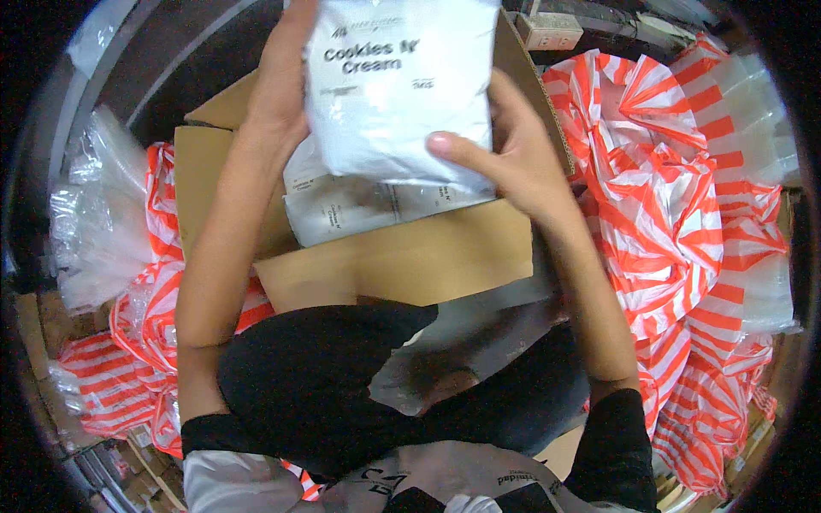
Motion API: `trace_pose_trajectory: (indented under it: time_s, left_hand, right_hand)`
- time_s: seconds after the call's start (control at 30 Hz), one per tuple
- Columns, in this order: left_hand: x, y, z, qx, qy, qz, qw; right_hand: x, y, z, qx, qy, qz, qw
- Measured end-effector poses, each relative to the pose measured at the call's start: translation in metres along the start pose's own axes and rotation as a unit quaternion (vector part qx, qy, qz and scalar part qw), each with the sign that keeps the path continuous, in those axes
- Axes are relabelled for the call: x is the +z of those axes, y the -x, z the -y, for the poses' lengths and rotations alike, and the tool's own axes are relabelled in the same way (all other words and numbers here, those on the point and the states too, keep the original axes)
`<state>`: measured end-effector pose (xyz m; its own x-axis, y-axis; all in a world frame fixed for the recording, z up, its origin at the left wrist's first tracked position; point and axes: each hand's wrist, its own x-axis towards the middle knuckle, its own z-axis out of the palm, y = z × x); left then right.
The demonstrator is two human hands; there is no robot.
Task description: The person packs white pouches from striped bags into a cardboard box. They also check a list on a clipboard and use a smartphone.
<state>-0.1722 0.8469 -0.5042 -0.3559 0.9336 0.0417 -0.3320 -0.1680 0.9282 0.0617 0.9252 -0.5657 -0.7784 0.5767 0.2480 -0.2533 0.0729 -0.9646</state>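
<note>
Between both hands I hold up a white, glossy sealed pouch (pixel 398 111) with dark print on its front, at the top of the head view. My left hand (pixel 286 77) grips its left edge; most of those fingers are hidden behind it. On the right edge, my right hand (pixel 505 145) has its thumb pressed on the front lower corner and its fingers behind. Below the pouch stands an open cardboard box (pixel 410 256), its near flap folded out toward me. Several similar white pouches (pixel 329 209) lie inside it, partly hidden by the held one.
Red-and-white striped plastic bags (pixel 650 205) are heaped on the right, more striped bags (pixel 111 376) on the left. Clear plastic packs (pixel 103 214) stand at the far left. A power outlet block (pixel 552 32) is behind the box. My crossed legs (pixel 316 376) are close to the near flap.
</note>
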Motion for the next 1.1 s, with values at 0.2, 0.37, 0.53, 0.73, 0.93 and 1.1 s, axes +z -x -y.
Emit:
trace_pose_trajectory:
  time_s: [0.2,0.37,0.53,0.73,0.93,1.1]
  left_hand:
    - [-0.024,0.025,0.049,-0.172,0.002,-0.099,0.980]
    - [-0.064,0.046,0.093,-0.241,0.129,-0.103,0.956]
    - [-0.099,0.032,0.175,-0.307,0.139,-0.117,0.934]
    - [-0.098,-0.034,0.256,-0.291,0.190,-0.063,0.935]
    - [-0.068,-0.069,0.306,-0.200,-0.314,-0.133,0.918]
    - [-0.053,-0.054,0.298,0.147,-0.654,0.036,0.741]
  right_hand:
    - [0.021,0.034,-0.075,0.182,-0.177,-0.001,0.967]
    - [0.036,0.048,-0.075,0.176,-0.009,0.014,0.984]
    - [0.014,0.044,-0.115,0.252,0.041,-0.036,0.966]
    - [-0.019,0.037,-0.142,0.169,0.369,-0.038,0.913]
    - [-0.020,0.035,-0.163,0.240,0.535,0.062,0.807]
    - [-0.019,0.036,-0.196,0.336,0.554,0.205,0.733]
